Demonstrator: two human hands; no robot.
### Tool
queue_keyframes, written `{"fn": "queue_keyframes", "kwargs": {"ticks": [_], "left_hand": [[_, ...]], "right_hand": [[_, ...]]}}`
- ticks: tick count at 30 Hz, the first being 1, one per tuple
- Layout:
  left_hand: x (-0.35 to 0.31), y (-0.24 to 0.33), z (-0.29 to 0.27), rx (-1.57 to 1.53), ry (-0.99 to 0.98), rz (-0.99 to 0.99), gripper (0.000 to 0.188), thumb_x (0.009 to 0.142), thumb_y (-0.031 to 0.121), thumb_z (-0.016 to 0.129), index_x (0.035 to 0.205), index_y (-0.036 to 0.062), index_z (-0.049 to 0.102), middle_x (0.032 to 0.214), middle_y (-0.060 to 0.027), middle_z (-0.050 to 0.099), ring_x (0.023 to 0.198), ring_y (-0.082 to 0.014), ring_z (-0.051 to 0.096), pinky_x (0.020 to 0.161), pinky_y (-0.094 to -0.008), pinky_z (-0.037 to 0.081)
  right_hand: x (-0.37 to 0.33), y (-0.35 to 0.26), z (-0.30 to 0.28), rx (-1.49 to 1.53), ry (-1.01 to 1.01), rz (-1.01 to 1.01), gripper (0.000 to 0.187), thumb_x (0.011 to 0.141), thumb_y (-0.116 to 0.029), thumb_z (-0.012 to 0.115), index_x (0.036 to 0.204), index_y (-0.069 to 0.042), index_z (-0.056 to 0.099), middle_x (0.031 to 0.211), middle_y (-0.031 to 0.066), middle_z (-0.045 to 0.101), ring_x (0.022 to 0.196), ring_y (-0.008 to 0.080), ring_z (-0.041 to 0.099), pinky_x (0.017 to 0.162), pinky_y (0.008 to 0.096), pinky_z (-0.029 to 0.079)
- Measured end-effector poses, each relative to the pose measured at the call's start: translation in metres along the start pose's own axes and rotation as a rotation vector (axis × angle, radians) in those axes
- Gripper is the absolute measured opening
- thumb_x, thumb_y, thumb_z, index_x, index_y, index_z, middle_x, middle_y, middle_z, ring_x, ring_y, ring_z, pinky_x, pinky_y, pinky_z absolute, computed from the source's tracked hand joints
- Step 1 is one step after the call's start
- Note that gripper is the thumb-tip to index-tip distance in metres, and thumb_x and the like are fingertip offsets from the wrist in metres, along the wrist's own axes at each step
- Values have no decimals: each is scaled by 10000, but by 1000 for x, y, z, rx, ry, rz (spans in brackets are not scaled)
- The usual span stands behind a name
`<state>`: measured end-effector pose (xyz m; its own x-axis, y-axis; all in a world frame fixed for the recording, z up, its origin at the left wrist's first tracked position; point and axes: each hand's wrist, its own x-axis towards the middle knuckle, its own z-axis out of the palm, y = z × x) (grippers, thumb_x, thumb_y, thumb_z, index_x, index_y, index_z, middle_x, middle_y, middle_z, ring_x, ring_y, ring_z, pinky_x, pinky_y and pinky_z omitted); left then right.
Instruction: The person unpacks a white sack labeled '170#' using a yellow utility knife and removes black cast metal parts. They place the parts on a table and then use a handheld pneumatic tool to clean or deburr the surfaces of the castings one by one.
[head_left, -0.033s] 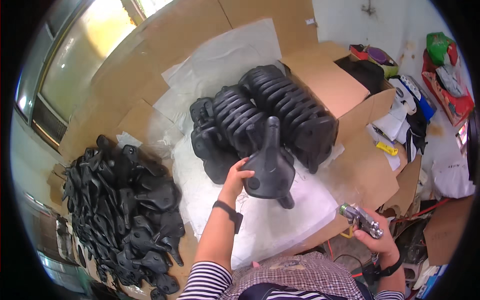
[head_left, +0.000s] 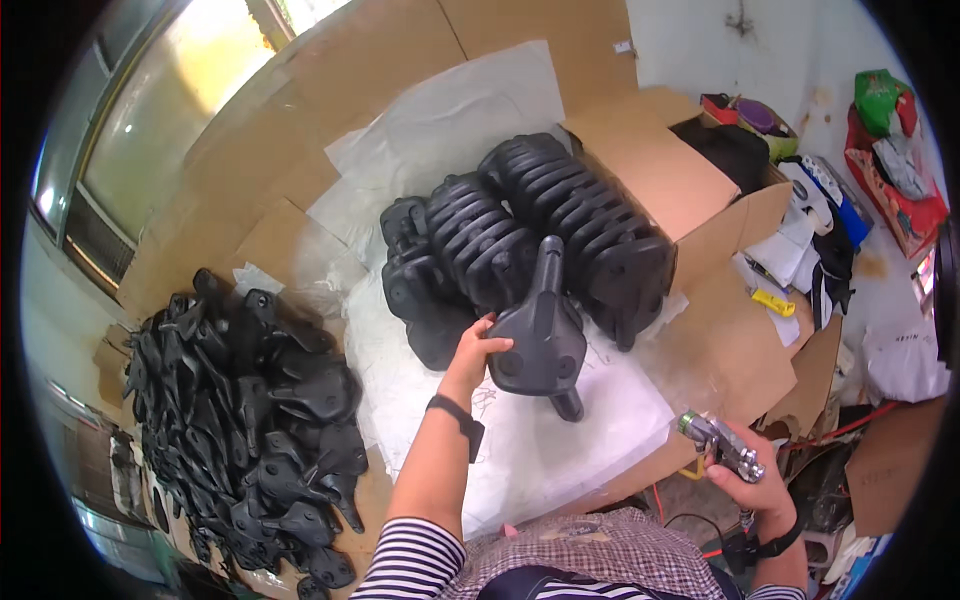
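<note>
My left hand (head_left: 478, 352) grips the edge of a black moulded part (head_left: 541, 345). It has a wide flat body, a long stub pointing away from me and a shorter one toward me. Lower right, my right hand (head_left: 755, 480) is wrapped round a metal spray gun (head_left: 722, 446) with a green ring near its tip. The gun points up and left, toward the part, well apart from it. Beyond the held part, similar black parts stand packed in rows (head_left: 570, 215) on white paper (head_left: 620, 410).
A loose heap of black parts (head_left: 250, 430) lies at the left. Cardboard panels (head_left: 330, 110) line the back, and an open cardboard box (head_left: 715, 225) sits at the right. Near it are a yellow cutter (head_left: 773, 303) and a red bag (head_left: 890, 180). A red hose (head_left: 660, 500) hangs near my right hand.
The held part has tilted slightly, its long stub shifting a little to the right. My right hand with the spray gun stays nearly in place.
</note>
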<state>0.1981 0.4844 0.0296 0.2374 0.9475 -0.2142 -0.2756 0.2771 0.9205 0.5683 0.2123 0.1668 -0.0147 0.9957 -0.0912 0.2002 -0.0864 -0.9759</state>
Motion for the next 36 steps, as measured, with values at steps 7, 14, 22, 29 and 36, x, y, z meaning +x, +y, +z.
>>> {"fn": "queue_keyframes", "kwargs": {"ticks": [7, 14, 22, 29, 36], "left_hand": [[23, 15, -1, 210, -34, -207, 330, 665, 12, 722, 980, -22, 632, 949, -73, 645, 892, -182, 597, 882, -295, 447], [-95, 36, 50, 534, 11, 377, 424, 515, 117, 848, 719, 53, 482, 1108, -123, 535, 1104, -247, 486, 944, -316, 360], [-314, 396, -117, 765, 1103, 1183, 676, 646, 227, 812, 1152, -38, 451, 1119, -151, 504, 1023, -243, 512, 895, -373, 432], [-296, 324, -205, 160, 853, 1040, 593, 908, 231, 622, 1397, 52, 340, 1140, -31, 557, 919, -176, 593, 735, -297, 461], [-223, 42, -270, -91, 733, -77, 459, 852, 216, 653, 1253, 51, 501, 1058, -122, 632, 849, -290, 664, 629, -348, 506]], "right_hand": [[6, 16, 10, 95, -33, 79, 545, 764, -124, 745, 1247, 9, 530, 874, 29, 643, 789, 90, 598, 729, 251, 495], [19, 40, 20, -72, -217, -58, 552, 738, -138, 737, 1227, 11, 530, 859, 55, 642, 782, 129, 613, 736, 278, 497], [28, -7, 65, -302, -459, 12, 603, 813, -119, 741, 1339, -11, 467, 1084, 85, 610, 1005, 215, 564, 860, 300, 466], [38, -25, 115, -260, -296, -222, 555, 769, -102, 730, 1263, 11, 503, 932, 73, 634, 839, 147, 605, 770, 293, 497], [20, -56, 154, -86, -198, -82, 549, 774, -94, 737, 1258, 17, 501, 915, 54, 633, 801, 116, 605, 730, 270, 498]]}}
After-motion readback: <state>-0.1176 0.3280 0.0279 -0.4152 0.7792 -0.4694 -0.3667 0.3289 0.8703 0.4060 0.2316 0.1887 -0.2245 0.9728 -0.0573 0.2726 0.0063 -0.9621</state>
